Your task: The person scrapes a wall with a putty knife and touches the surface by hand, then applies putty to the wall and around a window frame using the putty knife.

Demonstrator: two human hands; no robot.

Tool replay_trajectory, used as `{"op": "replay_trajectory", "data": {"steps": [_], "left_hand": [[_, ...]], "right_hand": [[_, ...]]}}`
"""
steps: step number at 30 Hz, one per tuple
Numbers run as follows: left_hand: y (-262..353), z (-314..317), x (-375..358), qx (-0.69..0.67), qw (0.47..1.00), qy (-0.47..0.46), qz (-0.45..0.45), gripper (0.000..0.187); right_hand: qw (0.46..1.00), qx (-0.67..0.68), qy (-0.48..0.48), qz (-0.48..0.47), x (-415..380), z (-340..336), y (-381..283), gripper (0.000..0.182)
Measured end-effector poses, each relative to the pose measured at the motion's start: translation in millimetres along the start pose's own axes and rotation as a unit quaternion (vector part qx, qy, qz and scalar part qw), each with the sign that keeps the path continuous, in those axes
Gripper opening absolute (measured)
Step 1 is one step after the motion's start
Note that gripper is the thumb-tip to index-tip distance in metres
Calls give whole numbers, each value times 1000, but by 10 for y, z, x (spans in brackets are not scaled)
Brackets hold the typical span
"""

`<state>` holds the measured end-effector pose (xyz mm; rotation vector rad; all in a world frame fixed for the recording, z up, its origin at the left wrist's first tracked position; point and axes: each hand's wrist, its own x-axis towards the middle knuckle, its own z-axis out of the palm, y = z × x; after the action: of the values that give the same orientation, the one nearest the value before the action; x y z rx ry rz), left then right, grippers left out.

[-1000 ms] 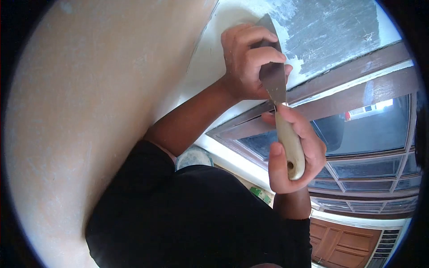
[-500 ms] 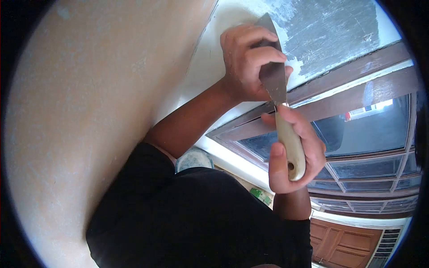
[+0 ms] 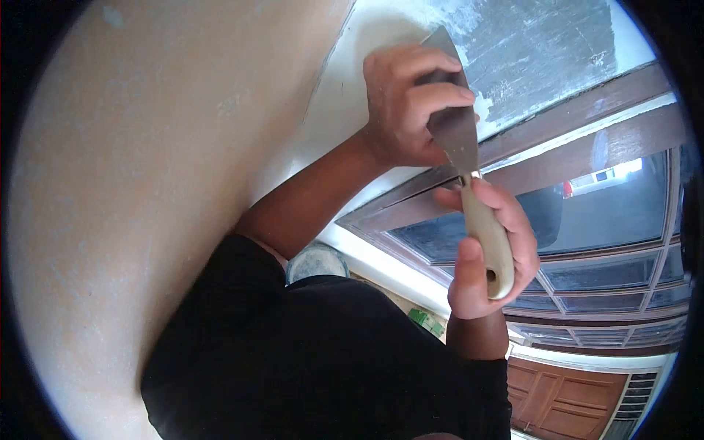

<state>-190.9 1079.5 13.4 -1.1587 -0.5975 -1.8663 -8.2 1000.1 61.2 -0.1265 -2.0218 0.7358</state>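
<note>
My right hand (image 3: 513, 238) is wrapped round the cream handle (image 3: 487, 238) of a putty knife, the thumb along one side and the fingers along the other. Its wide metal blade (image 3: 456, 139) points up and slightly left. My left hand (image 3: 411, 103) grips that blade, its fingers bent across the near face and the thumb mostly hidden behind. The blade's corner shows past the knuckles, overlapping the white wall (image 3: 381, 29) beside a rough grey patch (image 3: 543, 51).
A beige wall (image 3: 147, 183) rises close on my left. Brown-framed windows (image 3: 609, 220) run along the right, with a brown door (image 3: 565, 396) lower down. Below stand a round bucket-like container (image 3: 317, 262) and a green-and-white item (image 3: 427, 321).
The putty knife's handle and my right hand have shifted slightly right, and the blade has tilted a little with them. My left hand keeps its hold and moves barely right.
</note>
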Motion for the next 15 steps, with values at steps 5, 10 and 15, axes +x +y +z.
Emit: {"op": "replay_trajectory", "data": {"steps": [5, 10, 15], "left_hand": [[1, -100, 42, 19, 999, -50, 12, 43], [24, -80, 19, 24, 999, -47, 12, 43], [-8, -84, 25, 19, 999, -45, 10, 45]], "right_hand": [[999, 9, -20, -23, 53, -19, 94, 42], [999, -32, -24, -35, 62, -2, -23, 42], [998, -45, -24, -33, 81, -1, -21, 41]]}}
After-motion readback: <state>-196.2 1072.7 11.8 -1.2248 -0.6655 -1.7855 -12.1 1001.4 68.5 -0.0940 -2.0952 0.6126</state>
